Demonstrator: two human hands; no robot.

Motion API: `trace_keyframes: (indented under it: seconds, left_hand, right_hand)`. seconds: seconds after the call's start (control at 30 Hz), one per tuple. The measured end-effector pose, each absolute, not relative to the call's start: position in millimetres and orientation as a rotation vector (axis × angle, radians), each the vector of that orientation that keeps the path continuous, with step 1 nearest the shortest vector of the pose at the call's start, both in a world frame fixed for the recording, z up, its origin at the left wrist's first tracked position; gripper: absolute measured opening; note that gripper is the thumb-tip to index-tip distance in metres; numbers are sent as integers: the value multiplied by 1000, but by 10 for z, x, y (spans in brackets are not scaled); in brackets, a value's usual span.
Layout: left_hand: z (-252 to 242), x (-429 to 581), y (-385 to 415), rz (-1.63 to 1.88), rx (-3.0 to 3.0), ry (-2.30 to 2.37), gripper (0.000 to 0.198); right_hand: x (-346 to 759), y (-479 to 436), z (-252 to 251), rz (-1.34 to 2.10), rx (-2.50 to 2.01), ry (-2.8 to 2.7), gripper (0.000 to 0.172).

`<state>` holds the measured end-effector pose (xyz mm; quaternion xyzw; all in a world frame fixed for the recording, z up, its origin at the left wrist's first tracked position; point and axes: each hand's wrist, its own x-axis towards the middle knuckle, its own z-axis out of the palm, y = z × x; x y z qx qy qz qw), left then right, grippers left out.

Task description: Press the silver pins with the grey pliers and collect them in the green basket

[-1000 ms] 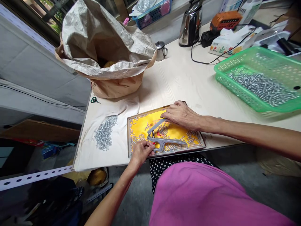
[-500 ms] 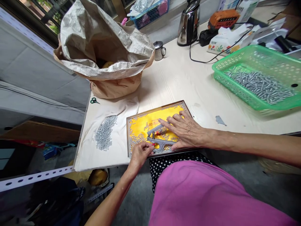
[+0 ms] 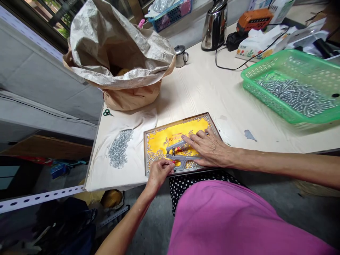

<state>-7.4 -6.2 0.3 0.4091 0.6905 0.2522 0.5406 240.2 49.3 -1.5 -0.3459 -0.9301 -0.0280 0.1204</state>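
Note:
A grey plier-like hand tool (image 3: 181, 158) with a coil spring and red parts lies over a shallow tray (image 3: 176, 124). My right hand (image 3: 214, 148) grips its two handles from the right, fingers on the upper one and thumb by the lower. At the tool's left end, my left hand (image 3: 158, 173) pinches at a red tip; whatever is between the fingertips is too small to make out. Yellow printed sheet (image 3: 159, 138) lines the tray, with many small metal pins (image 3: 156, 156) scattered over it, mostly along the left side.
Left of the tray, a pile of metal pins (image 3: 118, 148) rests on white cloth. Behind stand a large woven sack (image 3: 132, 94), green scissors (image 3: 107, 112), a metal mug (image 3: 180, 58) and a kettle (image 3: 214, 28). A green basket (image 3: 268, 101) of pins stands at right.
My right thumb has drawn up slightly toward the fingers on the tool's handles. My left hand keeps its pinch at the red tip. The whole view has shifted a little.

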Motion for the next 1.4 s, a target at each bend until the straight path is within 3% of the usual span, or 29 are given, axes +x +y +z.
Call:
trace_keyframes:
  seconds: [0.2,0.37,0.47,0.63,0.83,0.97,1.07,1.13,1.23,1.4]
  left_hand:
    - [104,14,-223,676,1706,1870,25]
    - [174,308,-126,454,2556,1755,63]
    - [145,381,62,297,2676,1655,69]
    - [160,361,257,211,2636,1668,55]
    - [197,422,367,33,2466,1621,24]
    - [186,449,386,183,2469,1601,39]
    - [207,441,374,369,2641,1523,49]
    - [242,440,368,383,2782,1414,35]
    - [308,479,383,274,2947,1213,25]
    - [350,585,433,177,3072,920,28]
  right_hand:
    - [2399,414,-130,-68,-1017,-2691,72]
    - [2325,390,-91,-125,-911,-2628,59]
    - [2266,395,-48,-188,-909,-2602,56]
    - [2239,448,-55,-318,-1010,-2662,39]
    - [2313,611,-150,-28,-886,-2819,31]
    - [2389,699,-107,95,-875,-2760,24]
    - [2484,768,21,82,-879,-2623,51]
    - [2582,852,97,57,-887,-2555,60]
    - [2750,1079,122,31,-953,-2464,45]
    - [2884,1461,56,112,-828,-2496,40]
